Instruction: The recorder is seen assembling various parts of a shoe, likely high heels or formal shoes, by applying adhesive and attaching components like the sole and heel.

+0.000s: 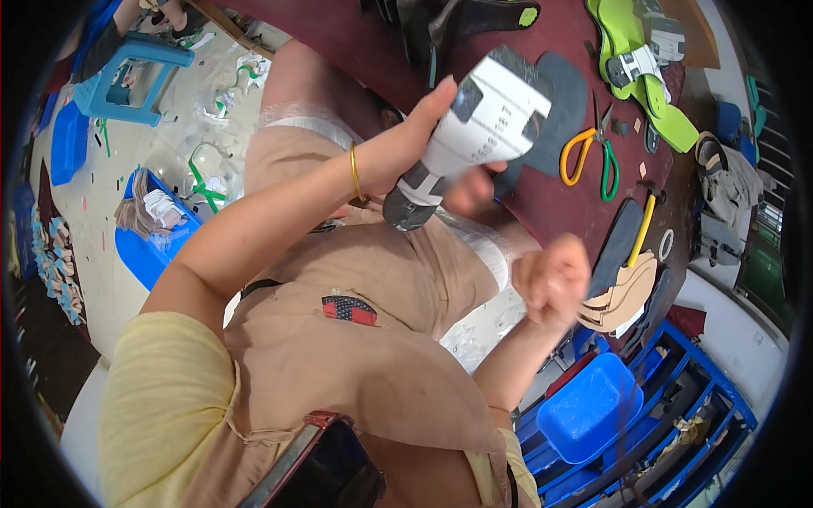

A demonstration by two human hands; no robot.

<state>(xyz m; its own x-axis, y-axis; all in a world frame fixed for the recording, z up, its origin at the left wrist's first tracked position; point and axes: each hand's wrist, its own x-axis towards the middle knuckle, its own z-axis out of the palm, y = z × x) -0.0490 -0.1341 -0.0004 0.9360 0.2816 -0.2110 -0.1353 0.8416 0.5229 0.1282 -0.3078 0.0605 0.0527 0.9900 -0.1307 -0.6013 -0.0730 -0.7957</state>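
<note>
My left hand (405, 144) grips a shoe (478, 127) with a white and grey sole, held sole-up over my lap and the edge of the dark red table (542, 203). My right hand (550, 279) is a closed fist, lower right of the shoe, blurred; I cannot tell whether it holds a thin thread or a small tool. A dark grey insole piece (563, 106) lies on the table just behind the shoe.
Scissors with orange and green handles (593, 152) lie on the table, with a yellow-handled tool (644, 224), tan cut pieces (622, 296) and bright green soles (644, 76). A blue bin (589, 411) sits in blue shelving lower right. A blue stool (127, 80) and scraps are on the floor left.
</note>
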